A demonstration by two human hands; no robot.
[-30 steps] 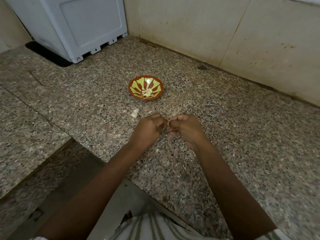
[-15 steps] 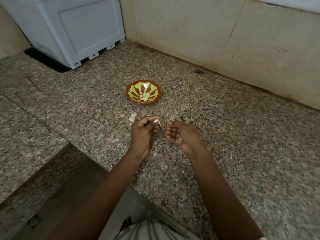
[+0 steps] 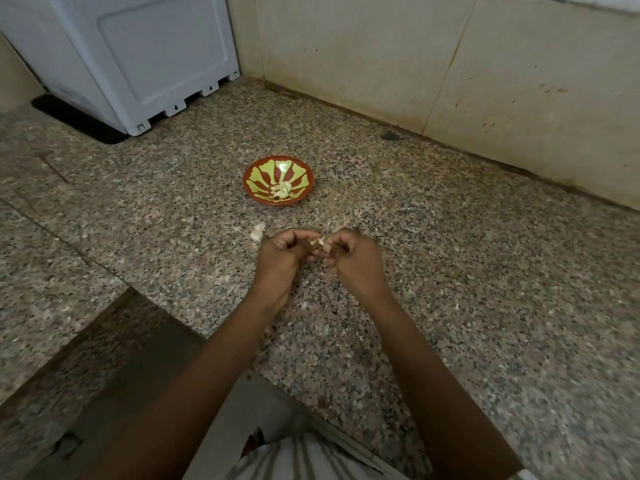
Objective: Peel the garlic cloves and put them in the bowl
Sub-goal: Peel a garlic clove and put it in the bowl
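A small red bowl (image 3: 258, 194) with a yellow-green pattern sits on the granite counter and holds a few peeled garlic cloves (image 3: 281, 190). Just in front of it, my left hand (image 3: 282, 259) and my right hand (image 3: 353, 259) meet fingertip to fingertip. Between them they pinch a small pale garlic clove (image 3: 320, 241), mostly hidden by the fingers. Another pale piece of garlic (image 3: 257, 232) lies on the counter just left of my left hand.
A white appliance (image 3: 138, 57) stands at the back left on a black mat. Tiled wall (image 3: 450, 64) runs along the back and right. The counter edge (image 3: 145, 306) steps down at the front left. A dark spot (image 3: 389, 135) lies by the wall.
Half a second ago my hands were apart, the left pinching the clove alone. They have come together again on the clove.
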